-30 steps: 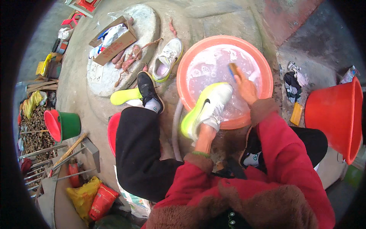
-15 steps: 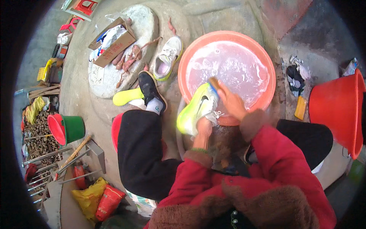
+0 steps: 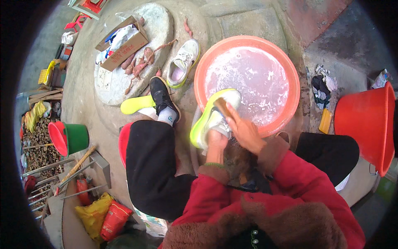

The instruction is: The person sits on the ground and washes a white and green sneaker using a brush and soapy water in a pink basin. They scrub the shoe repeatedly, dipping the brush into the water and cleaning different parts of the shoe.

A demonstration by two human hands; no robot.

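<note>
My left hand (image 3: 217,141) is tucked into the opening of a white and neon-yellow sneaker (image 3: 199,128) and grips it at the heel end, the toe pointing away over the basin's near-left rim. A wooden-backed scrub brush (image 3: 223,106) is pinched in my right hand (image 3: 247,133) and lies against the sneaker's upper near the laces; its bristles are mostly hidden. Beyond them stands a pinkish-orange basin (image 3: 294,79) of cloudy, sudsy water. Left of the basin, a matching sneaker (image 3: 183,61) rests upright on the ground.
A neon-yellow insole (image 3: 137,104) lies by my black-shod foot (image 3: 161,96). Farther left, a round stone slab (image 3: 159,25) bears a cardboard box (image 3: 125,50) and sweet potatoes (image 3: 141,67). At right are a big red bucket (image 3: 362,120), a yellow bar (image 3: 326,120) and dark cloths (image 3: 321,89).
The sneaker has rolled so its upper and laces face up more. My right hand has drawn the brush back from the toe toward the laces.
</note>
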